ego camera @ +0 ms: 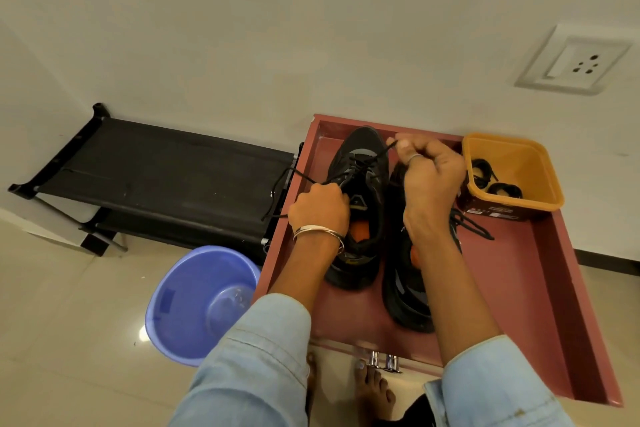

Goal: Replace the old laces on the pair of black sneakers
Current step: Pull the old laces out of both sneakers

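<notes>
Two black sneakers stand side by side in a reddish open drawer [512,288]. The left sneaker [363,204] has a black lace [294,177] threaded through its eyelets. My left hand [320,206] grips one end of that lace at the shoe's left side; the loose tail hangs over the drawer's edge. My right hand [431,180] pinches the other end above the toe. The right sneaker [403,291] is partly hidden under my right forearm, with a loose lace [472,224] beside it.
A yellow tub [519,163] holding coiled black laces [498,189] sits on a dark box at the drawer's far right. A black shoe rack [156,170] stands to the left, a blue bucket [194,305] on the floor below it. A wall socket [575,61] is at upper right.
</notes>
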The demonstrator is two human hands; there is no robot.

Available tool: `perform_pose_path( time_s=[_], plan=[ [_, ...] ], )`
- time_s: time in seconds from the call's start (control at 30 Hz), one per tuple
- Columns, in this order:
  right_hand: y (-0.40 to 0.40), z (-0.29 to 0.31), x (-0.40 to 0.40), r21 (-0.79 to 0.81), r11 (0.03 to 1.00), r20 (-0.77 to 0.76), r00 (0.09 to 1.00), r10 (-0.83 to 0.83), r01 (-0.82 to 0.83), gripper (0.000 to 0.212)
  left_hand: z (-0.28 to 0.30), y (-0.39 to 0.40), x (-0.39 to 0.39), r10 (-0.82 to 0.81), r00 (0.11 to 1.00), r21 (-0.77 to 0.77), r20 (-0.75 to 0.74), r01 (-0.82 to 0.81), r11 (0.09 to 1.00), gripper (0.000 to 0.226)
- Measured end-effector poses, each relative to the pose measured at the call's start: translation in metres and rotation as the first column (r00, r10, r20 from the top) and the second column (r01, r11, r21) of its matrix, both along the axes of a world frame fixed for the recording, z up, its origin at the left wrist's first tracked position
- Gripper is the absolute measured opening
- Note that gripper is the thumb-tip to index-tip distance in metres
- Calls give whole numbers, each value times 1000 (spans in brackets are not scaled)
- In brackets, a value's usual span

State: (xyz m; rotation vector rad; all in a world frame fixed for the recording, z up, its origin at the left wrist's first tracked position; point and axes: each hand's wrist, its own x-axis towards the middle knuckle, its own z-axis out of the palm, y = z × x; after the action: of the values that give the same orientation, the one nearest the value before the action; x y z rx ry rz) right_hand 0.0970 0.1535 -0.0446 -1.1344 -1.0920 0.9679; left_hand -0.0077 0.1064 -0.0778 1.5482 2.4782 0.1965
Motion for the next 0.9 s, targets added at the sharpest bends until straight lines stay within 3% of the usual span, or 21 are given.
perform_pose_path(
  time_s=[0.07, 0.1, 0.13, 0.2, 0.23, 0.27, 0.3, 0.37, 0.43, 0.5, 0.6, 0.63, 0.7, 0.73, 0.77, 0.8, 0.83, 0.9],
  plan=[
    [0, 1, 0, -126, 987, -292, 955, 58, -98, 17, 0, 0, 1, -8, 1000, 5, 1, 8, 1000, 34],
    [-1, -1, -2, -156, 978, -299, 950, 86, -137, 17, 0, 0, 1, -10, 1000, 6, 0, 10, 1000, 34],
    [0, -4, -3, -166, 974, -203, 972, 117, -152, 13, 0, -1, 1, -10, 1000, 7, -1, 10, 1000, 34],
    [0, -12, -5, -125, 975, 219, 954, 206, -182, 10, 0, -1, 0, -6, 1000, 12, -4, 6, 1000, 34],
    [1, -17, -5, -99, 973, 469, 852, 232, -210, 17, 0, -1, -1, -3, 1000, 15, -6, 3, 1000, 34],
    [2, -22, -6, -97, 969, 682, 695, 230, -227, 21, -1, -1, -1, -1, 1000, 17, -6, 1, 1000, 36],
    [1, -26, -6, -117, 966, 813, 537, 226, -229, 22, -3, 0, -1, -3, 1000, 15, -6, 3, 1000, 38],
    [-3, -29, -9, -144, 961, 904, 363, 225, -238, 19, -4, 0, 0, -4, 1000, 14, 5, 4, 1000, 40],
    [-5, -30, -11, -110, 956, 933, 304, 193, -270, 17, -4, 1, 0, -8, 1000, 26, 8, 8, 1000, 37],
    [-5, -29, -11, -75, 965, 915, 367, 167, -252, 16, -3, 2, 0, -19, 1000, 37, -2, 19, 999, 34],
    [-5, -21, -11, -133, 977, 763, 613, 207, -165, 13, -1, 3, 0, -24, 1000, 29, 1, 24, 999, 32],
    [-5, -19, -9, -179, 975, 669, 711, 218, -130, 13, 0, 3, -1, -25, 1000, 23, 2, 25, 999, 31],
    [-2, -12, -4, -275, 958, 325, 929, 176, -85, 15, 3, 2, -1, -20, 1000, 9, 5, 20, 1000, 31],
    [0, -10, 0, -292, 953, 168, 977, 133, -79, 15, 4, 2, -2, -19, 1000, 4, 7, 19, 1000, 31],
    [2, -8, 4, -281, 957, 123, 986, 108, -70, 13, 4, 1, -2, -21, 1000, -2, 5, 21, 1000, 31],
    [4, -7, 8, -248, 967, 198, 975, 99, -48, 11, 5, 1, -1, -26, 1000, -10, 3, 26, 1000, 30],
    [6, -7, 10, -217, 975, 326, 939, 108, -37, 12, 6, 0, -1, -26, 1000, -17, 3, 26, 1000, 30],
    [7, -11, 10, -187, 982, 611, 778, 146, -37, 32, 9, -1, 0, -14, 1000, -29, 19, 14, 999, 30]
  ],
)
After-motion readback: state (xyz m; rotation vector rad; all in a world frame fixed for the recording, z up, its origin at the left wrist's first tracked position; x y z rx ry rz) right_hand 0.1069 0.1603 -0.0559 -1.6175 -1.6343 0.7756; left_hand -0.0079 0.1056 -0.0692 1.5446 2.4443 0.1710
